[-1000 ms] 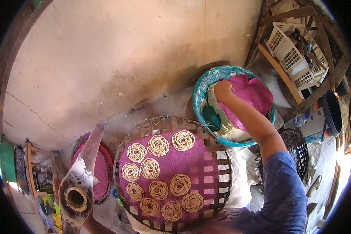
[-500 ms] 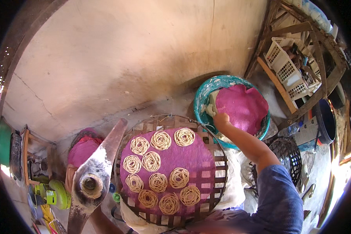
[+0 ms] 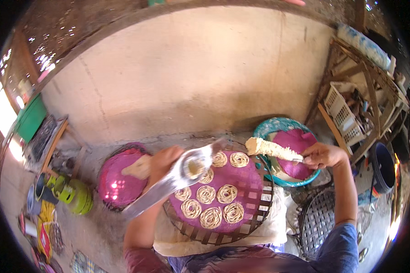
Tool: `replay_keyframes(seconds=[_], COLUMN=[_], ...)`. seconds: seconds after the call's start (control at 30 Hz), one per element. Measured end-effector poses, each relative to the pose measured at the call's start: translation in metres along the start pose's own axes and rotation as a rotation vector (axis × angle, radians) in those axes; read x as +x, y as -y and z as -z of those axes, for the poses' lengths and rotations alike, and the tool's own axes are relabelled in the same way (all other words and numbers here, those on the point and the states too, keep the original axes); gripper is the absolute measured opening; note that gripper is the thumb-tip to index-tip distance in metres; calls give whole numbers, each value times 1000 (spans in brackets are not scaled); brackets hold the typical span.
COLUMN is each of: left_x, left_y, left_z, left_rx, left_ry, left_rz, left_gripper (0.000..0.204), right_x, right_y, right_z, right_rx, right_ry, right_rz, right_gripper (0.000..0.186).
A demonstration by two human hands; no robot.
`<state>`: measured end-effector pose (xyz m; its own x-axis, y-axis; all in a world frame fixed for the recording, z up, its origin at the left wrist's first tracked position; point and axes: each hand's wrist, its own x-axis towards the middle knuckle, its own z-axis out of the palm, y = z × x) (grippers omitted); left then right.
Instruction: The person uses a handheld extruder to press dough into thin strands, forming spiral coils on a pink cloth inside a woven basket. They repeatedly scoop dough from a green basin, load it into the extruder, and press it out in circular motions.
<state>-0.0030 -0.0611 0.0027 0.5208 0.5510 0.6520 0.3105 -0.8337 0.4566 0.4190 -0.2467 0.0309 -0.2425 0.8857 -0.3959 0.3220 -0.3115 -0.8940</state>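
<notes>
My left hand (image 3: 166,158) is closed on a two-armed press (image 3: 193,169), a whitish bar with a hollow cup in its middle, tilted over the left part of a round woven tray (image 3: 255,218). My right hand (image 3: 322,154) grips the thin handle of a dough-covered tool (image 3: 273,150), held level over a teal basin (image 3: 264,129). The tool's shape is hidden by thick pale dough. On the tray, a purple-pink cloth (image 3: 246,182) carries several coiled nests of noodle-like dough (image 3: 206,194); the press covers some of them. Another purple cloth (image 3: 300,136) lies in the basin.
Left of the tray lies a basket with pink cloth (image 3: 111,173) and a tan flat piece (image 3: 136,168). A green gas cylinder (image 3: 79,196) stands farther left. At right are a dark basket (image 3: 316,223), a bucket (image 3: 381,168) and a wooden rack with a white crate (image 3: 344,113).
My right hand has come up out of the basin, now holding the dough-covered tool. My left hand has come into sight with the press, which has swung right over the tray. The view has shifted.
</notes>
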Motion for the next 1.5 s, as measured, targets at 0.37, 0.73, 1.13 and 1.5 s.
replay_keyframes(seconds=[0.37, 0.73, 1.13, 1.5], left_x=[-9, -30, -29, -35], left_y=[-33, -22, -39, 5], left_z=[12, 20, 24, 34], left_rx=[339, 525, 255, 280], left_ry=[130, 267, 18, -143], left_rz=[89, 90, 82, 208], left_gripper=[40, 32, 35, 31], right_x=[58, 54, 34, 19], right_y=[71, 97, 136, 111], right_z=[-106, -186, -174, -160], right_rx=[-788, -1724, -1696, -1487], right_ry=[-205, -532, -571, -760], right_rz=[433, 855, 817, 726], right_gripper=[24, 41, 44, 39])
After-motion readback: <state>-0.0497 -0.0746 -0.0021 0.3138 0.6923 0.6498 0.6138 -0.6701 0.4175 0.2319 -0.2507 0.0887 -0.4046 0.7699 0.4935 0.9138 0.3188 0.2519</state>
